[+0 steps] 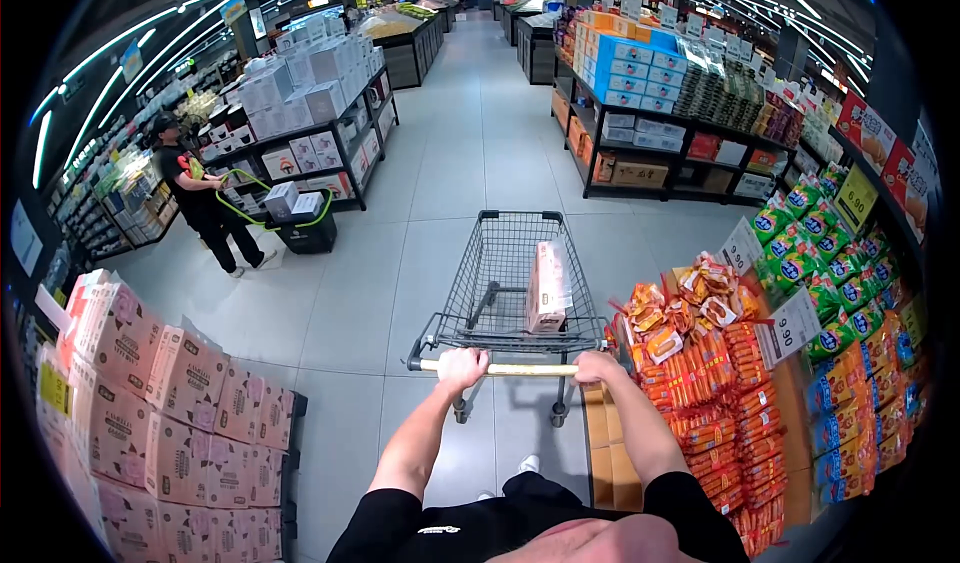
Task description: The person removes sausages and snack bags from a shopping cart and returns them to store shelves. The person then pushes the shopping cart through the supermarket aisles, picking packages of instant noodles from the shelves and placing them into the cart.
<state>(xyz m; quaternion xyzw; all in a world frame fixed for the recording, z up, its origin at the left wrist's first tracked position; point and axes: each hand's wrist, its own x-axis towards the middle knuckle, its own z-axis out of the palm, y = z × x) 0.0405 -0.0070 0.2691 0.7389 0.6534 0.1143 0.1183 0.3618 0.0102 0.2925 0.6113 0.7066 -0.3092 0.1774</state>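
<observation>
A black wire shopping cart (pixel 478 273) stands in front of me on the tiled floor. Its pale yellow handle bar (pixel 525 369) runs across between my hands. Near the bar's left end, my left hand (pixel 463 367) is wrapped round it. Toward the right end, my right hand (pixel 597 366) grips the same bar. A pink and white carton (pixel 548 293), seemingly wrapped in clear plastic, stands upright in the right side of the basket. The undersides of my fingers are hidden.
Stacked pink cartons (pixel 190 403) rise at left. Orange snack packs (pixel 710 383) crowd the right, close to the cart, with green bags (pixel 820 248) beyond. A person (pixel 195 193) holds a black wheeled basket (pixel 305 228). A tiled aisle (pixel 465 93) runs ahead between shelves.
</observation>
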